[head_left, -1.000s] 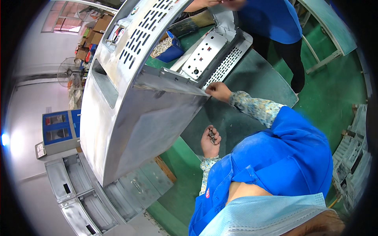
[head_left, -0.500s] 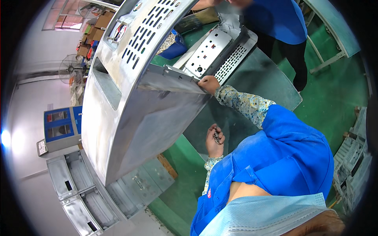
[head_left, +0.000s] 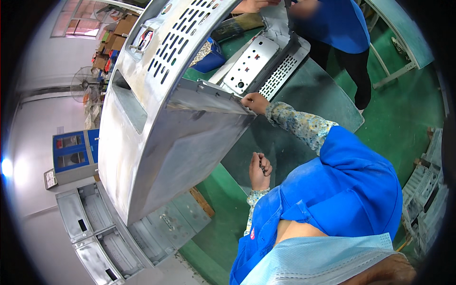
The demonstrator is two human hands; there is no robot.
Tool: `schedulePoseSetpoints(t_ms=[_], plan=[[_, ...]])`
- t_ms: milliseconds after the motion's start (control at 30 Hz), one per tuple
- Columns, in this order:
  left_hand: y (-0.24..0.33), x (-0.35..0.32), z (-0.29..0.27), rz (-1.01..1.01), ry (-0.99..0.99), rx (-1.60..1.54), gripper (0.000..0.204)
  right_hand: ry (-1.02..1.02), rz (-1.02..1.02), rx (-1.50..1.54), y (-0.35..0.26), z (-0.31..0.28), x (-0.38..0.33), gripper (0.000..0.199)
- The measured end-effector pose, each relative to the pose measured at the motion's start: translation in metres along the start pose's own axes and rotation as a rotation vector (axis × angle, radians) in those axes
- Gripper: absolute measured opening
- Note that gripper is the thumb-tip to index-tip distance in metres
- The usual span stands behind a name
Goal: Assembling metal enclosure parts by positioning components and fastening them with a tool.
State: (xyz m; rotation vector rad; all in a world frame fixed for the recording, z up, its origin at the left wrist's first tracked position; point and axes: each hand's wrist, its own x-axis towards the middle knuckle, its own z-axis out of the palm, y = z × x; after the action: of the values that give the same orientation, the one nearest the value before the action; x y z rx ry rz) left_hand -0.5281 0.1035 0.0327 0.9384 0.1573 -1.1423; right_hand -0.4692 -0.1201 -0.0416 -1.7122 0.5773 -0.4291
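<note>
My left hand (head_left: pixel 260 171) is curled, palm up, around several small dark metal pieces (head_left: pixel 262 166), which look like screws or clips. Fingers hide most of them. My right hand (head_left: pixel 256 103) pinches at the upper edge of a large grey sheet-metal panel (head_left: pixel 185 147), near its right-hand corner. Whatever sits between those fingertips is too small to make out. Small tabs or clips line this edge. The panel belongs to a big pale metal housing (head_left: pixel 142 95) with slotted vents, standing at the left.
Opposite, a co-worker in blue (head_left: pixel 332 23) has a hand (head_left: pixel 256 4) at a perforated metal part (head_left: pixel 254 61). A blue bin (head_left: pixel 209 57) of small pieces stands behind the housing. Metal panels (head_left: pixel 104 237) lie lower left; metal parts (head_left: pixel 427 190) are stacked right. A table (head_left: pixel 403 28) stands upper right.
My right hand has shifted slightly right and down along the panel edge. The left hand's fingers have closed further over the small metal pieces. The co-worker's hand has come further into view.
</note>
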Motion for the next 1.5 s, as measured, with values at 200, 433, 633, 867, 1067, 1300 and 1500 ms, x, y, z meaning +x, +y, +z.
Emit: schedulePoseSetpoints(t_ms=[200,433,633,867,1067,1300,1500], plan=[[-0.001,0.003,0.005,0.04,0.095,0.069,0.03,-0.116,-0.16,0.273,-0.024,-0.019,-0.089,0.017],[-0.004,0.012,0.01,0.135,0.232,0.502,0.034,-0.48,-0.309,-0.011,-0.045,-0.031,-0.127,0.02],[-0.007,0.013,-0.005,0.064,0.202,0.33,0.026,-0.417,-0.364,-0.171,-0.037,-0.029,-0.102,0.016],[-0.005,0.014,-0.011,0.027,0.118,0.071,0.018,0.179,0.429,0.515,0.021,-0.006,-0.012,0.013],[-0.005,0.013,-0.005,0.012,0.103,0.042,0.017,0.187,0.554,0.768,0.043,0.014,0.009,0.017],[-0.004,0.016,-0.01,0.015,0.1,0.028,0.019,0.174,0.555,0.622,0.024,0.014,0.004,0.019],[-0.004,0.017,-0.013,0.012,0.066,0.007,0.018,0.198,0.541,0.707,0.024,0.017,0.002,0.017]])
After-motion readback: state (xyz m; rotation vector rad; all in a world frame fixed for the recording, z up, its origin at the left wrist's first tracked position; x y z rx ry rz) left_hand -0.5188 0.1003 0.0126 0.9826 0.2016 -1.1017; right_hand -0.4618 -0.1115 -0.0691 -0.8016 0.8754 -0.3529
